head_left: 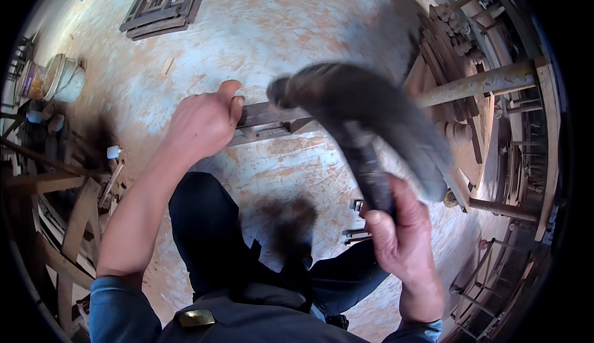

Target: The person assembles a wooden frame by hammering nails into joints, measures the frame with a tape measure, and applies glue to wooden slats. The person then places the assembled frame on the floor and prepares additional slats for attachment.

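Observation:
My right hand (405, 235) is wrapped round the handle of a dark claw hammer (362, 105), raised close to the camera. Motion smears its head; the striking face points left and the long curved claw sweeps down to the right. At the centre, my left hand (201, 123) grips the left end of a dark wooden frame (260, 115), its thumb side uppermost. The frame's rails run off to the right, where the hammer hides part of them. Whether the left hand holds anything besides the wood cannot be seen.
Slatted wooden frames (164, 9) lie stacked on the stained floor at the far left. A white bucket (67, 78) stands at left. Wooden pieces (65, 244) crowd the lower left. A wooden rack (544, 145) and stacked timber (433, 64) line the right. Metal clamps (357, 235) lie by my leg.

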